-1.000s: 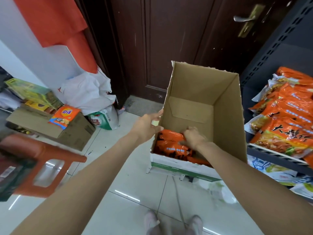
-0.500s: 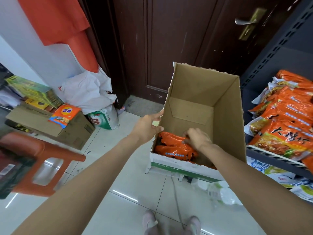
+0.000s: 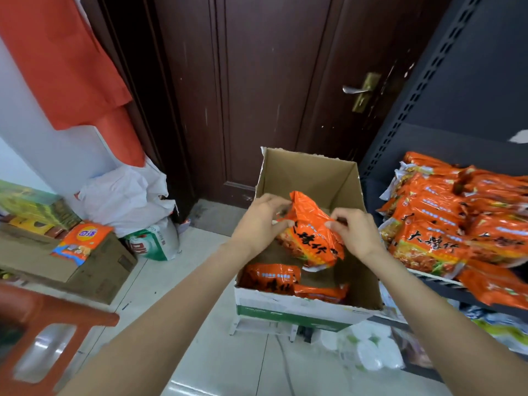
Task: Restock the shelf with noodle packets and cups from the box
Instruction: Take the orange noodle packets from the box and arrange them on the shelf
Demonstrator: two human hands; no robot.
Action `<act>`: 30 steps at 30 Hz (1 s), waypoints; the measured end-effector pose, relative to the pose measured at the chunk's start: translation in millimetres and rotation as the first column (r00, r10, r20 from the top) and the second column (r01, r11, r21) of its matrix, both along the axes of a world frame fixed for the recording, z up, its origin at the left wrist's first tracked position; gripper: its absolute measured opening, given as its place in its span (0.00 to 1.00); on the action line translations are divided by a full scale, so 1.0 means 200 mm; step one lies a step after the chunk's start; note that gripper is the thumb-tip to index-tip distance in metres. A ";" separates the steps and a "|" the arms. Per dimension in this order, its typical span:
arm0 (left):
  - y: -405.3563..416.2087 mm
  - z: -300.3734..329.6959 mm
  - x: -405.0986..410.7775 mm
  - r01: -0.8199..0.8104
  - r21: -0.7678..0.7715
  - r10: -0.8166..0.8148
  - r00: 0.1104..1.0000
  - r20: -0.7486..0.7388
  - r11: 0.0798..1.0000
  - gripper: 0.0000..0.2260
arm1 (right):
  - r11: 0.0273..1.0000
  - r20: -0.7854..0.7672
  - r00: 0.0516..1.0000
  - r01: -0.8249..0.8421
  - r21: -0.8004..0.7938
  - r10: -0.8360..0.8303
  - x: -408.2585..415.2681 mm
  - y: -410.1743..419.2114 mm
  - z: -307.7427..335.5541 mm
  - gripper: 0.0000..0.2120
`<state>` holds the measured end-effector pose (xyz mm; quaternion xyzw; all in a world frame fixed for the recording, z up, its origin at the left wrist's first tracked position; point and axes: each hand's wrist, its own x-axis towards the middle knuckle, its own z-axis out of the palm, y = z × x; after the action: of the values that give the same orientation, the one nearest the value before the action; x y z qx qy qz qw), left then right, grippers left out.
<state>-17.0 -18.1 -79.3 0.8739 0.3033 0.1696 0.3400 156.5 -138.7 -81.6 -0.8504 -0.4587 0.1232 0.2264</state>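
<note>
An open cardboard box (image 3: 310,178) stands on the floor in front of the door. Above it I hold an orange noodle packet (image 3: 310,232) with both hands. My left hand (image 3: 258,221) grips its left edge and my right hand (image 3: 354,232) pinches its right edge. Two more orange packets (image 3: 271,278) lie at the bottom of the box. To the right, the dark shelf (image 3: 445,287) carries a pile of the same orange noodle packets (image 3: 445,221).
A dark wooden door (image 3: 257,90) stands behind the box. At left are a brown carton (image 3: 94,270) with an orange bag on it, white bags (image 3: 125,195) and a red stool (image 3: 43,321). Plastic wrapping (image 3: 368,347) lies on the tiled floor near the shelf's foot.
My right hand lifted a packet out of the box. My left hand left the box's rim and took hold of the packet's other edge. The camera tilted up.
</note>
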 end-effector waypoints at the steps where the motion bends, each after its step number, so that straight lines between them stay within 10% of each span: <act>1: -0.01 0.04 0.04 0.025 -0.003 -0.025 0.999 0.020 1.000 0.19 | 0.999 -0.005 1.000 0.000 0.033 0.000 0.02 -0.02 0.05 0.10; 17: -0.56 0.48 0.74 0.135 0.049 -0.143 0.951 0.276 0.990 0.09 | 0.849 -0.154 0.964 0.265 0.457 -0.217 0.55 -0.83 0.47 0.15; 30: -1.14 0.31 1.26 0.101 0.037 -0.105 0.988 0.116 0.994 0.06 | 0.926 0.080 0.968 0.200 0.320 -0.237 1.26 -1.52 0.33 0.04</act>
<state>235.0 -245.8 -17.2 0.8820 0.2345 0.2075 0.3522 408.2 -442.9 -15.7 -0.8561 -0.3870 -0.0264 0.3415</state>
